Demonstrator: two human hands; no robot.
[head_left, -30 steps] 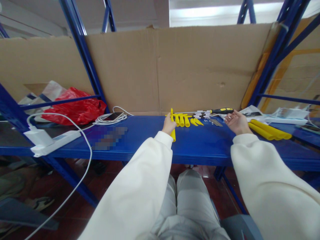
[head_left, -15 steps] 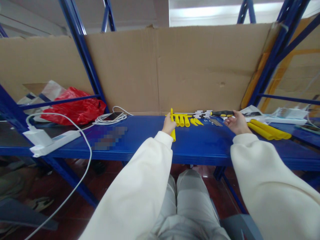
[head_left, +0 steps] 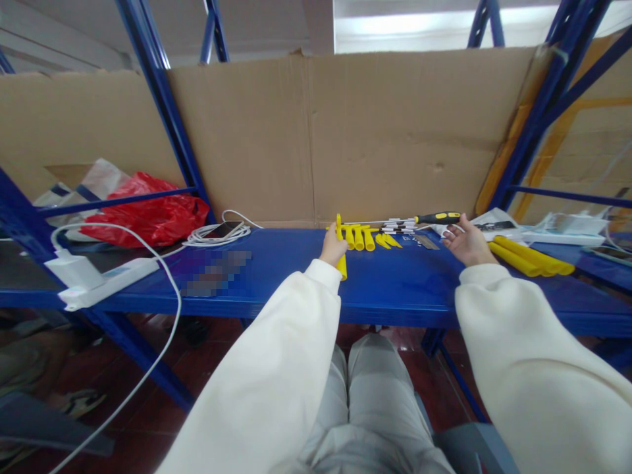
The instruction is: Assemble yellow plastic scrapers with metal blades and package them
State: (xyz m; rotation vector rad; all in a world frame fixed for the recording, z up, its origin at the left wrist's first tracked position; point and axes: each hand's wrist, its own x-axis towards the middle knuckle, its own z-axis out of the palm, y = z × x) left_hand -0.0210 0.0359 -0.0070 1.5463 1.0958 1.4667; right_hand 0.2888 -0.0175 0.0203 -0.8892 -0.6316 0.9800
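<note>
My left hand [head_left: 334, 245] is closed around a yellow plastic piece [head_left: 342, 268], whose tubular end sticks out below the fingers and whose top pokes up above them. At the end of its handle, my right hand [head_left: 467, 243] pinches a screwdriver [head_left: 437, 218] with a black and yellow grip. The long shaft runs level to the left, its tip up against the piece by my left hand; whether it sits in a screw is too small to tell. Beside my left hand lie several yellow tubular parts [head_left: 364, 238], small flat yellow pieces [head_left: 386, 240] and black-and-white rods [head_left: 399, 226].
Larger yellow tubes [head_left: 530, 256] lie right of my right hand on the blue shelf [head_left: 395, 283]. A small metal strip [head_left: 427, 242] is near them. Leftward are a coiled white cable [head_left: 220, 233], a power strip [head_left: 111, 282] and a red plastic bag [head_left: 148, 204]. Cardboard [head_left: 395, 131] stands behind.
The screwdriver's handle has risen slightly, and its shaft now lies more level. My right fingers have shifted a little on the handle's end; my left hand stays in place.
</note>
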